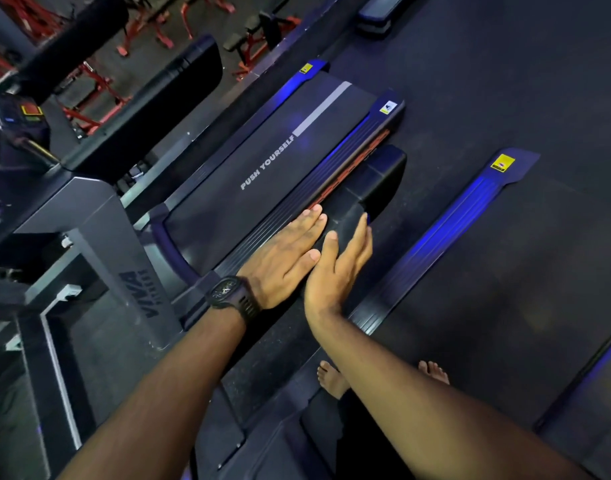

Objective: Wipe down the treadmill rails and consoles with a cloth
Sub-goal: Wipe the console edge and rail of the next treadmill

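Observation:
A black padded handrail [373, 188] of the treadmill runs away from me above the side rail [335, 168]. My left hand [283, 254], with a black watch at the wrist, lies flat against the handrail's left side, fingers straight. On the rail's right side lies my right hand [342, 265], fingers straight along it and thumb resting on top. The two hands touch each other. No cloth shows under or between them. The belt [262, 174] reads "PUSH YOURSELF". The console [16, 129] is at the far left, dim and partly cut off.
A grey upright [99, 244] of the treadmill stands at the left. A second treadmill's blue-lit side rail [449, 233] lies to the right. My bare feet [332, 379] stand on dark flooring between the machines. Red gym frames [89, 98] sit at the back left.

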